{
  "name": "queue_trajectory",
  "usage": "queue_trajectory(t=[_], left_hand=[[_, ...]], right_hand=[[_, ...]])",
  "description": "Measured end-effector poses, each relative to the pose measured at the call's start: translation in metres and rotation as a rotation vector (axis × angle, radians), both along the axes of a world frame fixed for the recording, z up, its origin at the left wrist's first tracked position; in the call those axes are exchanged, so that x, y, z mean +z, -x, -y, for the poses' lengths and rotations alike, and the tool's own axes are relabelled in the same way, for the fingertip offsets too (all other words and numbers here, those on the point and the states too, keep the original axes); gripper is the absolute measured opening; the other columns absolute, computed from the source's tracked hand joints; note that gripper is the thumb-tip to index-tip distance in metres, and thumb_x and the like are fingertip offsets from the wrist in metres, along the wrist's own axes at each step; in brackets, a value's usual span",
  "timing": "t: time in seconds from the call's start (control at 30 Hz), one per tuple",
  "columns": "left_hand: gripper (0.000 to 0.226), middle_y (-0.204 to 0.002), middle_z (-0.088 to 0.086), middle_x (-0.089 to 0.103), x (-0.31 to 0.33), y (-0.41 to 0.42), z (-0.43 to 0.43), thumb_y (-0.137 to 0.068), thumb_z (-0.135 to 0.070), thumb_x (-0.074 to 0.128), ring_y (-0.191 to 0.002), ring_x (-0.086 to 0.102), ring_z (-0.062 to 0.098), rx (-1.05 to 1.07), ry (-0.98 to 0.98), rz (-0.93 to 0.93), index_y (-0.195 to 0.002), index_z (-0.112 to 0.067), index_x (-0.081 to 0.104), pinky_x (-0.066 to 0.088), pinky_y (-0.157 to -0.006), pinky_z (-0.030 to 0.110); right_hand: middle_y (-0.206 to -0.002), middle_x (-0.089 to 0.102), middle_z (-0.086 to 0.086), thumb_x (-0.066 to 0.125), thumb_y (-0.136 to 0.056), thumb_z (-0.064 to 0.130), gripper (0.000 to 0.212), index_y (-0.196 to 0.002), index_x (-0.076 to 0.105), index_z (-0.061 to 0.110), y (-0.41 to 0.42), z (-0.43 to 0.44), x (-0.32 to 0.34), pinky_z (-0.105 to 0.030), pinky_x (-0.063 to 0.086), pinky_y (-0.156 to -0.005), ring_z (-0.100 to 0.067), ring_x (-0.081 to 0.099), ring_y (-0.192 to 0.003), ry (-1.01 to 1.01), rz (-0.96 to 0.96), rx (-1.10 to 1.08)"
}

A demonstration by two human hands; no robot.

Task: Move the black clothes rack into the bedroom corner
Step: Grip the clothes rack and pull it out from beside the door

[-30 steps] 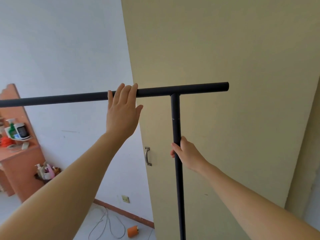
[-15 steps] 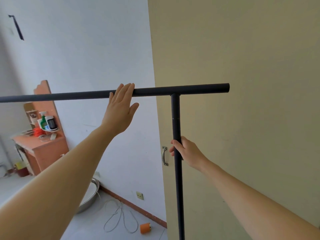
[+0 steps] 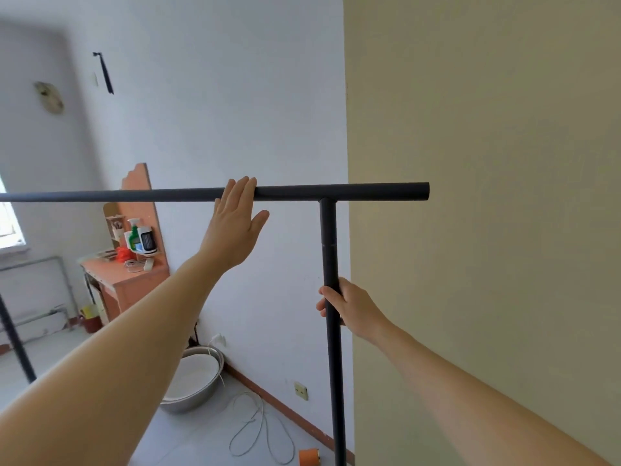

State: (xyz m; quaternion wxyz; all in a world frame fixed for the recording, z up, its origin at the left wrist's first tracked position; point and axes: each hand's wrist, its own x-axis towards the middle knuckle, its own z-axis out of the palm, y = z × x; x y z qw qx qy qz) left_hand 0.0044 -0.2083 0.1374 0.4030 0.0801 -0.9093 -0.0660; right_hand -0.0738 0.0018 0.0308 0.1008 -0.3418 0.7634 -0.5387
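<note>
Clothes rack [image 3: 327, 264] held upright between wall and door.
Left hand [image 3: 235, 227] flat against top bar, left of the upright; right hand [image 3: 353, 306] wrapped around upright lower down. Door [image 3: 487, 230] right and just behind. Desk [image 3: 124, 280] far left by the wall [image 3: 235, 95], basin [image 3: 198, 381] on floor beneath arm, cord [image 3: 258, 428] near it.

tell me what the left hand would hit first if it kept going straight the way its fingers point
The left hand points up and forward, fingers already on the clothes rack's top bar. Past the bar, the white wall probably comes next, though depth is unclear.
</note>
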Motion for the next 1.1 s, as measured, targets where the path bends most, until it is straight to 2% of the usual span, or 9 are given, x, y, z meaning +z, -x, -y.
queue_trajectory(t=[0.3, 0.5, 0.67, 0.8, 0.9, 0.97, 1.03, 1.1], left_hand=[[0.054, -0.16, -0.004, 0.001, 0.0, -0.019, 0.042, -0.099, -0.036, 0.026, -0.146, -0.008, 0.015, -0.024, -0.185, 0.047, -0.149, -0.025, 0.008, 0.001, -0.119, 0.042], [0.054, -0.16, 0.001, 0.003, 0.003, -0.009, 0.061, -0.099, -0.036, 0.027, -0.147, -0.005, 0.019, 0.047, -0.231, 0.007, -0.148, -0.022, 0.012, 0.003, -0.119, 0.043], [0.05, -0.159, 0.006, 0.01, 0.006, -0.01, 0.083, -0.099, -0.032, 0.027, -0.146, 0.008, 0.024, 0.139, -0.232, -0.012, -0.147, -0.019, 0.018, 0.012, -0.118, 0.047], [0.048, -0.157, 0.007, 0.016, 0.013, -0.018, 0.099, -0.1, -0.034, 0.024, -0.144, 0.016, 0.024, 0.153, -0.356, -0.039, -0.145, -0.021, 0.025, 0.014, -0.118, 0.045], [0.046, -0.158, 0.002, 0.012, 0.012, -0.025, 0.104, -0.1, -0.038, 0.021, -0.145, 0.011, 0.019, 0.166, -0.392, -0.053, -0.144, -0.027, 0.026, 0.01, -0.116, 0.037], [0.047, -0.159, 0.001, 0.012, 0.013, -0.033, 0.105, -0.099, -0.04, 0.02, -0.146, 0.008, 0.017, 0.188, -0.383, -0.084, -0.145, -0.028, 0.025, 0.009, -0.116, 0.038], [0.049, -0.158, 0.001, 0.017, 0.016, -0.047, 0.108, -0.099, -0.041, 0.019, -0.145, 0.011, 0.017, 0.241, -0.379, -0.15, -0.146, -0.026, 0.025, 0.01, -0.117, 0.039], [0.05, -0.157, 0.002, 0.022, 0.021, -0.066, 0.111, -0.099, -0.04, 0.018, -0.144, 0.016, 0.017, 0.292, -0.4, -0.218, -0.146, -0.022, 0.025, 0.012, -0.118, 0.037]], right_hand=[[-0.1, 0.07, -0.003, 0.048, -0.097, 0.033, 0.031, -0.117, 0.056, 0.011, -0.006, 0.036, 0.005, -0.044, 0.054, -0.091, -0.026, 0.068, -0.1, 0.041, 0.056, 0.112], [-0.1, 0.072, -0.007, 0.054, -0.095, 0.032, 0.03, -0.113, 0.058, 0.008, 0.009, 0.071, 0.004, -0.044, 0.057, -0.088, -0.027, 0.069, -0.099, 0.05, 0.071, 0.197], [-0.103, 0.072, -0.012, 0.054, -0.095, 0.03, 0.028, -0.11, 0.056, 0.007, 0.023, 0.111, 0.003, -0.041, 0.058, -0.086, -0.027, 0.069, -0.098, 0.022, 0.034, 0.34], [-0.104, 0.071, -0.016, 0.054, -0.095, 0.029, 0.027, -0.11, 0.055, 0.006, 0.03, 0.144, 0.007, -0.041, 0.058, -0.086, -0.029, 0.069, -0.098, -0.01, -0.005, 0.453], [-0.1, 0.07, -0.015, 0.054, -0.095, 0.026, 0.019, -0.105, 0.055, 0.01, 0.032, 0.165, 0.011, -0.03, 0.06, -0.077, -0.024, 0.07, -0.091, -0.003, 0.0, 0.553], [-0.095, 0.069, -0.013, 0.055, -0.095, 0.024, 0.016, -0.102, 0.055, 0.01, 0.029, 0.178, 0.013, -0.019, 0.058, -0.066, -0.019, 0.069, -0.083, 0.003, 0.026, 0.634], [-0.093, 0.068, -0.012, 0.056, -0.095, 0.023, 0.023, -0.106, 0.056, 0.003, 0.024, 0.195, 0.013, -0.018, 0.057, -0.064, -0.02, 0.069, -0.083, -0.002, 0.037, 0.72], [-0.091, 0.068, -0.01, 0.056, -0.094, 0.022, 0.027, -0.109, 0.056, 0.0, 0.016, 0.212, 0.011, -0.025, 0.059, -0.07, -0.02, 0.069, -0.084, -0.005, 0.073, 0.805]])
